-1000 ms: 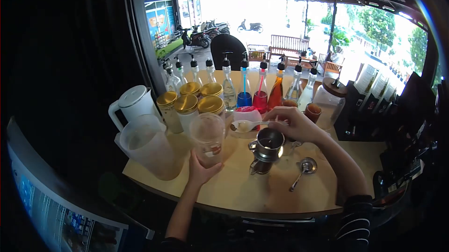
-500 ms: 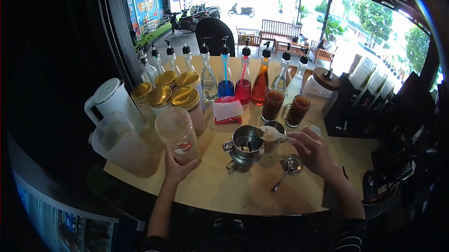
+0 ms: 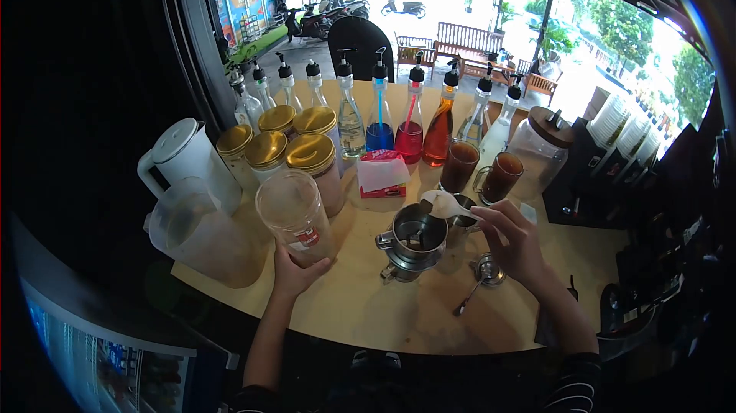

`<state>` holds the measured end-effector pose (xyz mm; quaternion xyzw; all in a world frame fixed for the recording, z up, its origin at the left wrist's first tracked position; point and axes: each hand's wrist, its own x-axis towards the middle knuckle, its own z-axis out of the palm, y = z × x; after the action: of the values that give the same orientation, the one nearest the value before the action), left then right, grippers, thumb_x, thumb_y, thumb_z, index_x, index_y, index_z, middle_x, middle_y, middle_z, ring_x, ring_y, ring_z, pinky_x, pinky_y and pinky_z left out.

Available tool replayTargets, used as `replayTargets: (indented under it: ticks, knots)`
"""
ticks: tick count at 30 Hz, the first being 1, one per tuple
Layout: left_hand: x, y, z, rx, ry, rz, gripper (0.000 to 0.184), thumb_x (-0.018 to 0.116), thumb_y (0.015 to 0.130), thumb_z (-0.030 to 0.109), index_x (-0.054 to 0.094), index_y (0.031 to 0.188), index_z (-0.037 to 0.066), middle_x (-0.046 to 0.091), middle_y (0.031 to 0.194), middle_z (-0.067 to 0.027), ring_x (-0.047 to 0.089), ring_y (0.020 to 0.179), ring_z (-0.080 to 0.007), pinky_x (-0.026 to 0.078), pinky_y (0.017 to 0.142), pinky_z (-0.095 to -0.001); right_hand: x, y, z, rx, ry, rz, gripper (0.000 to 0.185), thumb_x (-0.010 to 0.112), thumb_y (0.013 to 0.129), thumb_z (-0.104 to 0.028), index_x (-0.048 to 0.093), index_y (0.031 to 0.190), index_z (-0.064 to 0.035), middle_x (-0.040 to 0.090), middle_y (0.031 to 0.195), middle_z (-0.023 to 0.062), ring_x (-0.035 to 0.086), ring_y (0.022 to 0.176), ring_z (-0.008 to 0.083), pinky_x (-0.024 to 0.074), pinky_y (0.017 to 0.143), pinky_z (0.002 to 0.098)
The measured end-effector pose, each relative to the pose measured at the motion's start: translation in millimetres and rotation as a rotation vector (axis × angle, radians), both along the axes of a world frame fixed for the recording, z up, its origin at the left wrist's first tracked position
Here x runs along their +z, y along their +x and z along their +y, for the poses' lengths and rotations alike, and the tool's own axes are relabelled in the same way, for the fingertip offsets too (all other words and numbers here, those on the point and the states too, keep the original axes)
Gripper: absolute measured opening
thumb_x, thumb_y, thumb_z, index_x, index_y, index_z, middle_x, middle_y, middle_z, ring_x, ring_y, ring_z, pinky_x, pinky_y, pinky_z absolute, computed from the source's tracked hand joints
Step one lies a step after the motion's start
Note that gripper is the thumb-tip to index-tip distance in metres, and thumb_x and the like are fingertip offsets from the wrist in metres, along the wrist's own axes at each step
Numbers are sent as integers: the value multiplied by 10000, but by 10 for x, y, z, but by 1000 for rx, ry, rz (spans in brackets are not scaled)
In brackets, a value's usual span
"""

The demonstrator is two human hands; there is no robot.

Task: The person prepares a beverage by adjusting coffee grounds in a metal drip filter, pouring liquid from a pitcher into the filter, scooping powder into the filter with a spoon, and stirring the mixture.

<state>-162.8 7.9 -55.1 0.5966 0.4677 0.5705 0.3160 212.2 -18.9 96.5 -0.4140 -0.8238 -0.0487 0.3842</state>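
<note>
My left hand (image 3: 300,269) is closed around the lower part of a clear jar (image 3: 295,210) with a red and white label, tilted slightly and without a lid. My right hand (image 3: 512,238) pinches the handle of a white plastic scoop (image 3: 443,204). The scoop's bowl is tipped at the back right rim of a metal drip coffee filter (image 3: 414,238), with something dark at its tip. That filter sits on a glass mug (image 3: 400,270). Behind the scoop stands a second metal filter (image 3: 464,210), partly hidden. Below my right hand, a metal spoon (image 3: 469,298) rests on a small round metal piece (image 3: 491,269).
Two mugs of brown drink (image 3: 460,168) stand behind the filters, beside a tissue pack (image 3: 382,175). Pump bottles (image 3: 409,137) line the back. Gold-lidded jars (image 3: 310,152), a white pitcher (image 3: 192,156) and a clear jug (image 3: 203,237) are at left. A wooden-lidded jar (image 3: 537,149) stands right.
The scoop has shifted slightly left and back over the filter's rim, with my right hand following. My left hand still holds the jar. The whole view has shifted a little.
</note>
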Motion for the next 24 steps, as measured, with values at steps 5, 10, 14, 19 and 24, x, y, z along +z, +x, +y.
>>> replayTargets:
  ticks: [5, 10, 14, 19, 24]
  knots:
    - [-55, -12, 23, -7, 10, -25, 855, 853, 604, 139, 348, 1276, -15, 534, 1187, -162, 566, 1090, -246, 485, 915, -369, -24, -18, -34, -4, -54, 62, 332, 661, 782, 63, 640, 1086, -68, 594, 866, 86, 605, 730, 218, 481, 612, 316]
    - [-53, -12, 30, -20, 15, -12, 851, 853, 606, 139, 350, 1274, -13, 533, 1186, -159, 564, 1095, -247, 483, 919, -370, -57, 30, -27, 6, 5, 32, 373, 659, 780, 42, 619, 1119, -109, 581, 848, 62, 624, 665, 212, 486, 538, 328]
    - [-55, -9, 23, -24, 21, -46, 843, 853, 607, 131, 355, 1273, -8, 529, 1191, -153, 559, 1099, -241, 479, 924, -369, -93, 60, -57, 3, 46, 60, 367, 666, 776, 43, 621, 1111, -102, 584, 850, 66, 626, 663, 218, 486, 535, 330]
    - [-66, -13, 29, -12, 17, -16, 840, 850, 607, 124, 353, 1273, -6, 528, 1194, -151, 560, 1095, -236, 478, 920, -368, -93, 75, -160, -32, 47, 33, 360, 664, 781, 46, 623, 1108, -99, 585, 850, 70, 623, 656, 213, 486, 534, 328]
    - [-17, 8, 9, 16, 46, 15, 845, 846, 603, 126, 347, 1271, -13, 535, 1182, -158, 560, 1094, -244, 478, 914, -371, -61, 4, -261, -10, 4, 65, 339, 634, 805, 53, 620, 1110, -93, 584, 858, 68, 602, 662, 195, 482, 533, 325]
